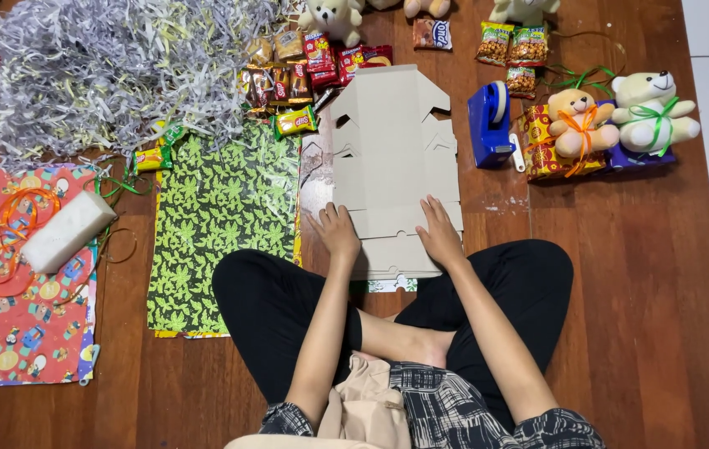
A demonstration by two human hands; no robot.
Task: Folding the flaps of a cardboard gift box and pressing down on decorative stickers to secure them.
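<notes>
Wooden floor (pixel 637 274) | I pressed left hand (pixel 337 230) and right hand (pixel 439 234), both open-palmed, flat on unfolded cardboard box (pixel 392 150).

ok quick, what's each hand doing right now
Left hand: open, pressing flat on the grey die-cut cardboard sheet, holding nothing.
Right hand: open, pressing on the same sheet, holding nothing.

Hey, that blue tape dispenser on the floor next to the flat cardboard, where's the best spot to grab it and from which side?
Probably from above, across the narrow blue body of the tape dispenser, just behind the roll. It stands upright on the wooden floor, with bare floor on its left toward the flat cardboard. The wrapped gift with a teddy bear crowds its right side, so a sideways approach from there looks tight.
</notes>
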